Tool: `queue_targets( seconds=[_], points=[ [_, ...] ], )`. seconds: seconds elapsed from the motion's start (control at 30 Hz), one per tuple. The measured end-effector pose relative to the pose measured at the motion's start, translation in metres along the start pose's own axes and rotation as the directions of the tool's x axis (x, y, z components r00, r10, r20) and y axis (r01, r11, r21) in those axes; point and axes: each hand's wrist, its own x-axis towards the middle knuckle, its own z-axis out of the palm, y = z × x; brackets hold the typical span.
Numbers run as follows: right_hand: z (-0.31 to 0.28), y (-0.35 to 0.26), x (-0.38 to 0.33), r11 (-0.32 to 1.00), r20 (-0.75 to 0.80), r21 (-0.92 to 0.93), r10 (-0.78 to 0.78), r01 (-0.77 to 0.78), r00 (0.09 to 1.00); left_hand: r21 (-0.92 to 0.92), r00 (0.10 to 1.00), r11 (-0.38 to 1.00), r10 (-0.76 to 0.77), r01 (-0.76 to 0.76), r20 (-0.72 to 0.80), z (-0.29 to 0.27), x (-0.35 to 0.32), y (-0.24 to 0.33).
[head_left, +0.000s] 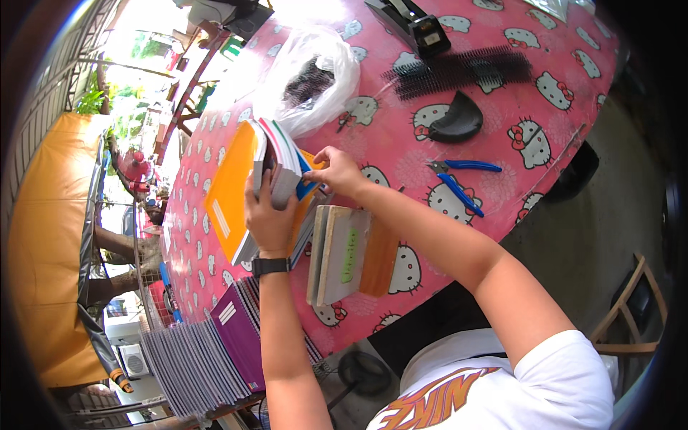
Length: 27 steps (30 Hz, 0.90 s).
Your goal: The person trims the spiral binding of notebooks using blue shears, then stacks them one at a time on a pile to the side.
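My left hand (271, 218), with a black band on its wrist, grips the edge of a thick stack of notebooks or paper sets (279, 161) with coloured covers, its fingers curled over the page edges. An orange cover (233, 190) lies to its left, and red and green edges show at the top of the stack. At the right side of the stack, the fingers of my right hand (338, 172) are bent together at a blue cover (307, 185). Just below lie wooden boards (342, 254), one with a green label.
Spiral-bound notebooks (193, 365) with a purple one on top stand at the lower left. Beyond the stack sits a clear plastic bag (337, 54) of black coils. Farther right are black binding coils (466, 72), a curved black piece (459, 120), blue-handled cutters (459, 186) and a black tool (416, 29).
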Motion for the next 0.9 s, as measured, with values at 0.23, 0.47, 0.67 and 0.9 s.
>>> queue_targets(
  seconds=[0.23,0.47,0.67,0.9],
  points=[
    [0.001,-0.009,0.054,0.842,0.060,-0.502,0.262,-0.197,0.963,0.245,0.995,0.969,-0.044,0.020,0.092,0.000,0.015,0.022],
    [0.048,-0.057,0.020,0.897,0.051,-0.434,-0.071,0.086,0.996,0.091,0.961,0.978,-0.162,0.186,-0.223,-0.062,0.029,-0.046],
    [-0.033,-0.133,0.032,0.411,0.062,-0.756,-0.731,0.510,0.680,-0.015,0.894,0.974,-0.215,0.227,-0.393,-0.102,0.027,-0.058],
    [-0.102,-0.203,-0.013,0.873,-0.386,-0.197,-0.487,0.446,0.783,0.042,0.992,0.992,0.122,-0.121,-0.034,-0.027,-0.016,0.007]
  ],
)
